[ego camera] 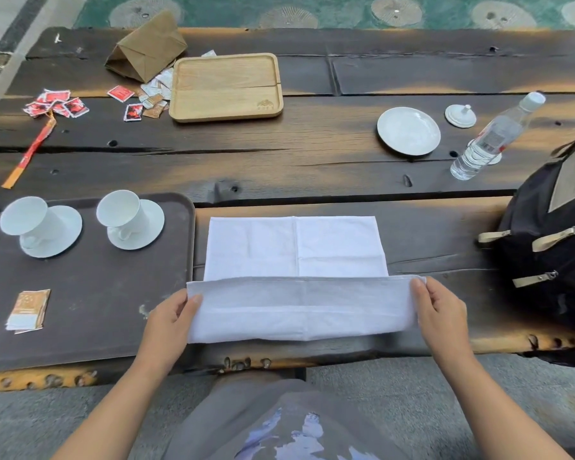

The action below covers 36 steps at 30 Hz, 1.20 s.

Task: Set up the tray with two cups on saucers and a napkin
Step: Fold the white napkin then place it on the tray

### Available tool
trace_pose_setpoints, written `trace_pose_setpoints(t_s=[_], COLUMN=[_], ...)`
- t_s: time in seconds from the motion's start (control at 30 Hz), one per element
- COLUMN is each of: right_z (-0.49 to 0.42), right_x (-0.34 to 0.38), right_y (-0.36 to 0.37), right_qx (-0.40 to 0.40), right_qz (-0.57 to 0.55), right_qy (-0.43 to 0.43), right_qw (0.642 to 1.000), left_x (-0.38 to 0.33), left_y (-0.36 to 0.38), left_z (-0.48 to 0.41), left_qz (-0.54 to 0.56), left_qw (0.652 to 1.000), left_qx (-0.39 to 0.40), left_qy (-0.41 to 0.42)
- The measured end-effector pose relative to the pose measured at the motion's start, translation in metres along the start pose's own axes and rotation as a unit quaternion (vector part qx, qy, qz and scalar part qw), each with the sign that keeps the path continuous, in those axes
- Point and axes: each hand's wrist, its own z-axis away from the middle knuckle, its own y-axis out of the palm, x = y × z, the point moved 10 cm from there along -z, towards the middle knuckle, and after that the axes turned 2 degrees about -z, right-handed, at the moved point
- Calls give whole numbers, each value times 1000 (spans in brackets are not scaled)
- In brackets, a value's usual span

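Two cups on saucers are in place, the napkin is not yet on the tray

On the dark wooden table the brown tray already carries both sets: the left cup on its saucer and the right cup on its saucer, side by side at the far part. I judge that only the napkin is left: to finish the folding and lay it on the tray. The white cloth napkin lies flat on the table just beside the tray, creased in quarters, its near edge turned over as a long band. The left hand pinches the band's left end, the right hand pinches its right end
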Motion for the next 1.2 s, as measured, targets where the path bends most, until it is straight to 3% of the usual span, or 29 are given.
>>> trace_pose_setpoints(t_s=[0.27, 0.53, 0.83, 1.2], right_z=[-24, -76, -130, -162], right_x=[9, 32, 40, 12], right_y=[5, 22, 59, 106], right_qx=[-17, -27, 30, 81], right_qz=[-8, -11, 26, 78], right_qy=[7, 2, -6, 17], right_qw=[1000, 1000, 999, 994], left_x=[-19, -34, -37, -36], left_y=[-5, -11, -12, 1], left_z=[-21, -53, -99, -145], left_qz=[-30, 32, 11, -134], left_qw=[999, 998, 999, 989], left_qx=[-22, -46, -52, -70], left_qy=[10, 0, 4, 3])
